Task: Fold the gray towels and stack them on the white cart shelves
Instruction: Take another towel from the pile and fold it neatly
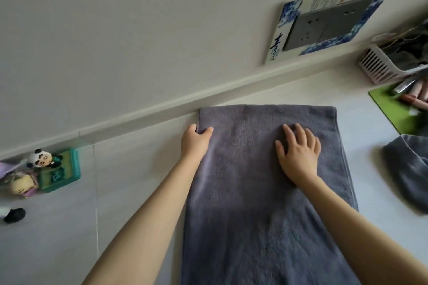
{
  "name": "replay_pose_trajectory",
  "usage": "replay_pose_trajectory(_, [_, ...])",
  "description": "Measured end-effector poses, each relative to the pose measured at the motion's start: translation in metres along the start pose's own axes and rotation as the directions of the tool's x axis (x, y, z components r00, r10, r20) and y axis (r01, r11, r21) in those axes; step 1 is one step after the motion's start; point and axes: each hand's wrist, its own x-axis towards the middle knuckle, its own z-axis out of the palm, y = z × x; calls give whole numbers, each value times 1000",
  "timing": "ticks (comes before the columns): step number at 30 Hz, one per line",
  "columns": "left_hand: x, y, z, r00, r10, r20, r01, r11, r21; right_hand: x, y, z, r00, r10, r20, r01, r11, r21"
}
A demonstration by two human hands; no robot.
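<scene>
A gray towel (254,203) lies spread lengthwise on the white tabletop (139,192), its far edge against the wall ledge. My left hand (195,140) pinches the towel's far left edge, thumb on top and fingers under the hem. Flat on the towel's upper middle rests my right hand (298,152), fingers spread, holding nothing. A second gray towel (407,169) sits crumpled at the right edge of the table. No white cart is in view.
Small toy figures and a green box (58,173) stand at the left by the wall. A black object (15,215) lies near them. A white slotted basket (379,65) and a green mat (398,109) with tubes sit at the far right. A wall socket panel (328,23) is above.
</scene>
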Motion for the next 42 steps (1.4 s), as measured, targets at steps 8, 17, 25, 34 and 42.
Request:
replay_pose_trajectory(8, [68, 22, 18, 918, -327, 224, 395, 803, -447, 78, 36, -46, 880, 474, -21, -467, 874, 133])
replay_pose_trajectory(17, [72, 35, 20, 935, -337, 112, 344, 782, -520, 104, 52, -55, 904, 400, 148, -410, 717, 564])
replay_pose_trajectory(25, [46, 44, 19, 937, 50, -346, -184, 912, -367, 120, 74, -68, 935, 344, 87, -254, 477, 841])
replay_pose_trajectory(34, [36, 6, 32, 772, 616, -154, -529, 758, 382, 117, 75, -64, 951, 301, 65, -224, 529, 819])
replay_pose_trajectory(42, [30, -4, 37, 824, 532, -193, -382, 775, 503, 103, 65, -57, 988, 155, 22, -142, 830, 539])
